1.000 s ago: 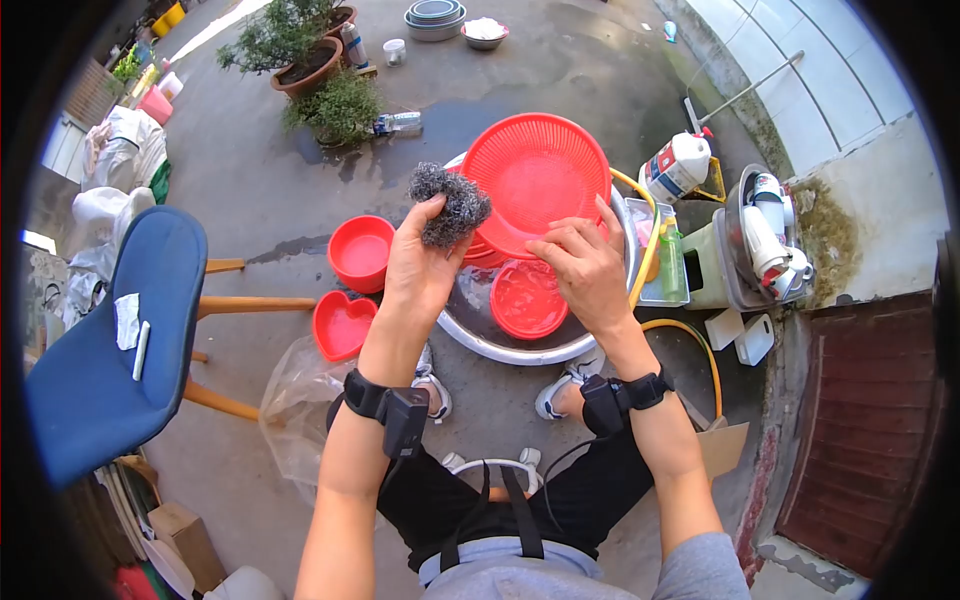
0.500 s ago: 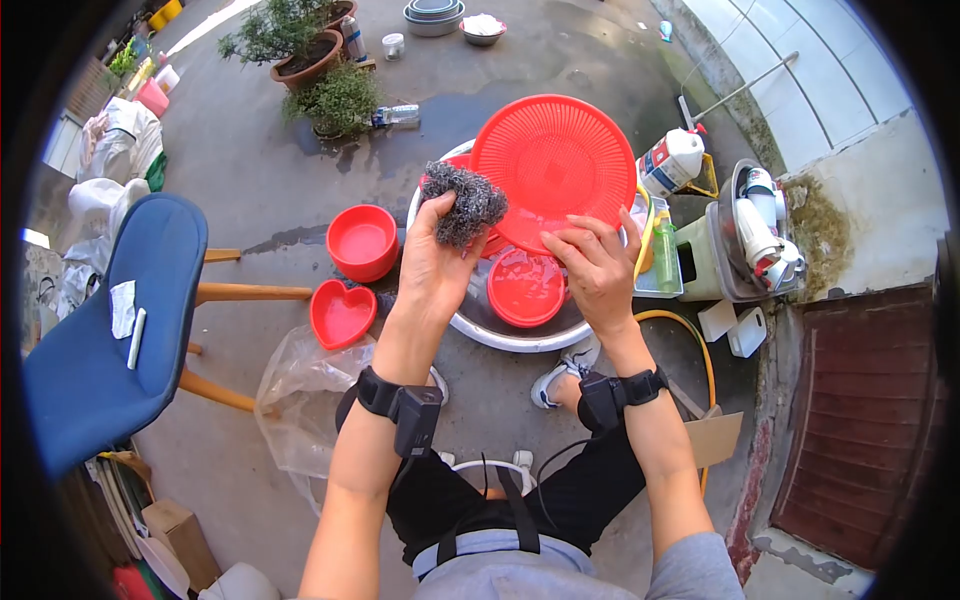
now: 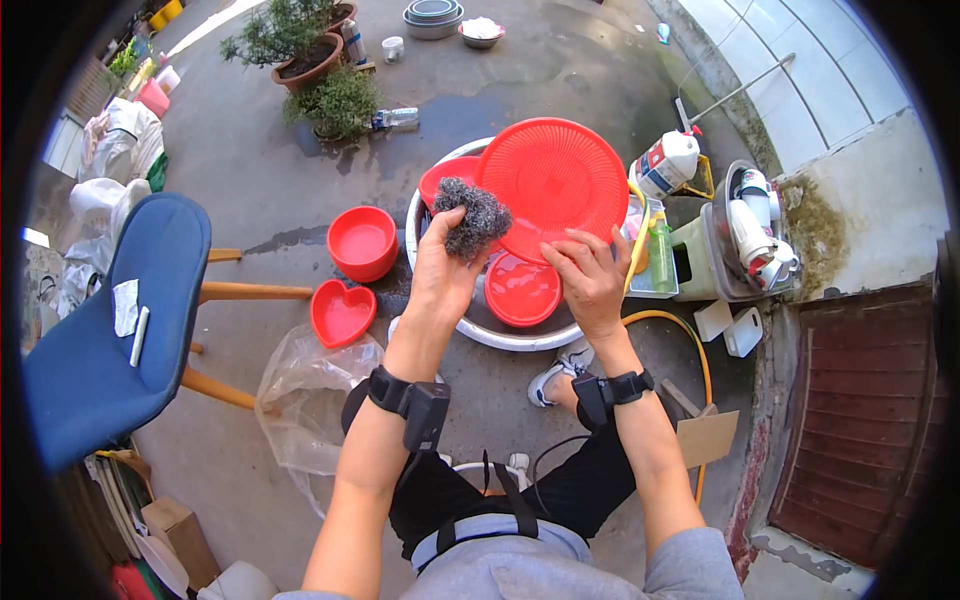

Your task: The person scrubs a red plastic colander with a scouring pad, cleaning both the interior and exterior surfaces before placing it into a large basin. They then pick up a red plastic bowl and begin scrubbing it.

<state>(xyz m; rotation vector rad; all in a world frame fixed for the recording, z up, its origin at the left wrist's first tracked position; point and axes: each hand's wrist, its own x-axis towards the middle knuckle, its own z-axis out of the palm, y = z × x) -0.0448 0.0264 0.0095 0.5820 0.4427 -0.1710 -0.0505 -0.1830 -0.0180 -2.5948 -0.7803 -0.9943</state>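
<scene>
My left hand (image 3: 442, 268) is closed round a grey steel wool scourer (image 3: 474, 215), held up beside the left edge of a red plastic strainer basket (image 3: 560, 180). With thumb and fingers, my right hand (image 3: 592, 278) grips the near rim of this basket, which is tilted so that its ribbed round face shows. Below it stands a large white-rimmed basin (image 3: 500, 338). Inside the basin, a red bowl (image 3: 523, 290) with water in it shows under the basket, and another red piece (image 3: 447, 178) sits at the left, partly covered by the scourer.
Left of the basin are a round red bowl (image 3: 362, 243), a heart-shaped red bowl (image 3: 343, 312), a clear plastic bag (image 3: 305, 400) and a blue chair (image 3: 130, 330). At right are a yellow hose (image 3: 705, 365), bottles and a loaded bin (image 3: 697, 255). Potted plants (image 3: 305, 70) stand beyond.
The red strainer basket has come down slightly and towards me, uncovering more of the red piece at the basin's left. Both hands keep their holds, and the scourer has shifted a little right.
</scene>
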